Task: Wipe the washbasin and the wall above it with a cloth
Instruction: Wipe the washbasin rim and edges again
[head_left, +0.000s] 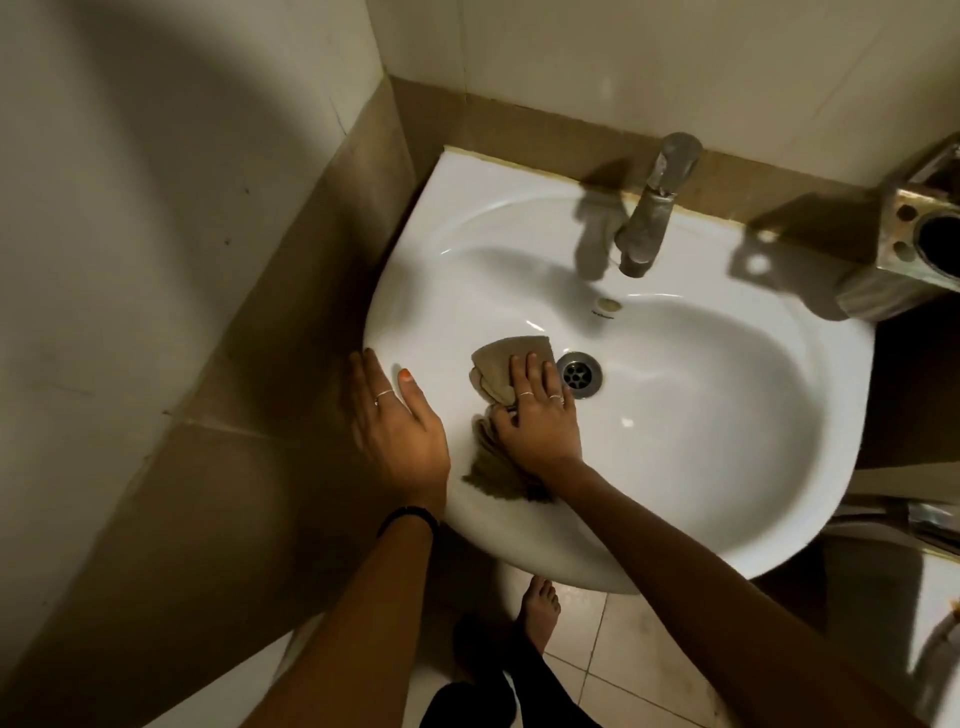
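Observation:
A white washbasin (701, 426) fills the middle of the view, with a metal drain (579, 374) at its bottom. A crumpled brown cloth (498, 364) lies inside the bowl just left of the drain. My right hand (537, 415) presses flat on the cloth, fingers spread toward the drain. My left hand (400, 426) rests on the basin's left rim, fingers apart and curled over the edge, holding nothing else. The tiled wall (649, 67) rises behind the basin.
A dull metal tap (649, 208) stands at the back of the basin. A metal holder (914, 244) juts out at the right edge. A side wall (182, 208) closes in on the left. My bare foot (540, 608) stands on floor tiles below the basin.

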